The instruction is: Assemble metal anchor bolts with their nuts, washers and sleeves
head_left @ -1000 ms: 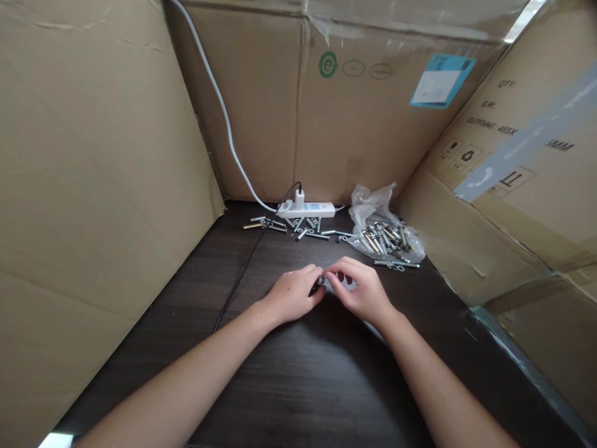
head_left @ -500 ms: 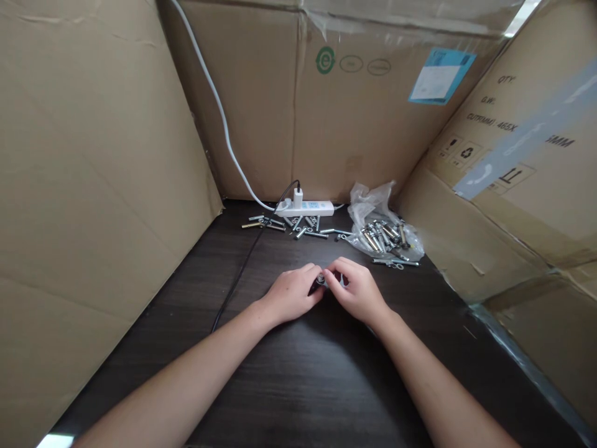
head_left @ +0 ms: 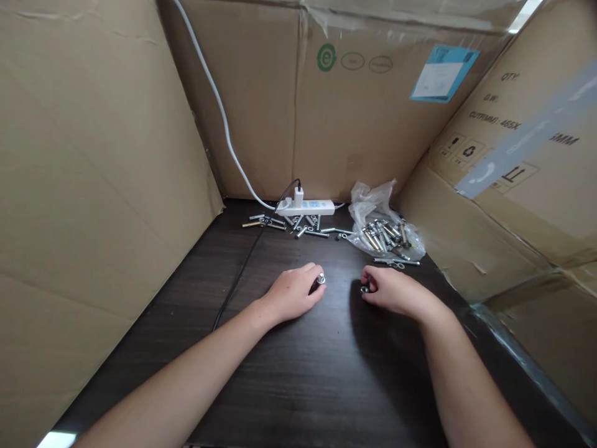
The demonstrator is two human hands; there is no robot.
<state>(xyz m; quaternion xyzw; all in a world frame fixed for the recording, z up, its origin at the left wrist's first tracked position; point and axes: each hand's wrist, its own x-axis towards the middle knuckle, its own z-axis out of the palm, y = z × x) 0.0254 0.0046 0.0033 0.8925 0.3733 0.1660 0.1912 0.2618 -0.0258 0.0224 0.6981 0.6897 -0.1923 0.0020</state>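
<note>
My left hand [head_left: 293, 292] is closed around an expansion bolt [head_left: 321, 279], whose silvery end sticks up between thumb and fingers; the rest is hidden in the grip. To the right, apart from it, my right hand [head_left: 389, 289] pinches a small metal nut [head_left: 365, 290] between thumb and fingertips, just above the dark table. A dark shadow lies under the right hand. Beyond both hands, several loose bolts, sleeves and washers [head_left: 305, 231] lie in a row on the table. A clear plastic bag [head_left: 373, 208] at the back right holds more bolts [head_left: 385, 235].
A white power strip [head_left: 321, 207] with a plugged-in charger [head_left: 298, 197] lies along the back. A black cable [head_left: 242, 267] crosses the table at left. Cardboard walls [head_left: 116, 155] enclose three sides. One bolt and washers [head_left: 396, 262] lie before the bag.
My right hand has moved right, away from my left hand, carrying the nut. The bolt's end in my left hand now shows uncovered. My left hand has stayed in place.
</note>
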